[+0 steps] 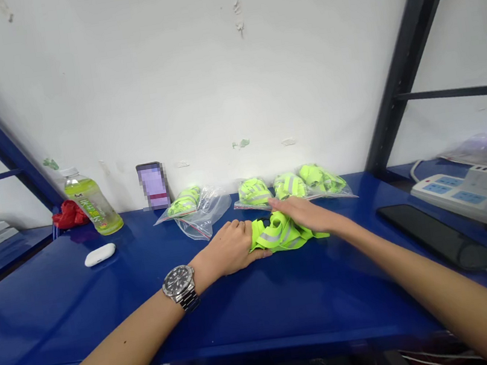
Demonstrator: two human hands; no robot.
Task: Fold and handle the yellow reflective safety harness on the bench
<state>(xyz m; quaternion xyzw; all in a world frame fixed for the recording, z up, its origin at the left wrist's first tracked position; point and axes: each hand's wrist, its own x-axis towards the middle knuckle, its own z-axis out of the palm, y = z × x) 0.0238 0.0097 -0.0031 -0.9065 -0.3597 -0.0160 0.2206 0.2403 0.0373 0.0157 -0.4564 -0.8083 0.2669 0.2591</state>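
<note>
The left hand (231,248) has its fingers curled on the near-left end of a yellow-green strap bundle (281,236), and the right hand (304,214) lies with extended fingers on its other side, above the blue bench (262,308). Seen from this bundle, three similar bundles (288,186) in clear plastic are at 12 o'clock. At 10 o'clock there is one more bagged bundle (186,201) and, farther, an upright phone (153,185); at 9 o'clock, a white case (100,254); at 3 o'clock, a black phone (439,235).
</note>
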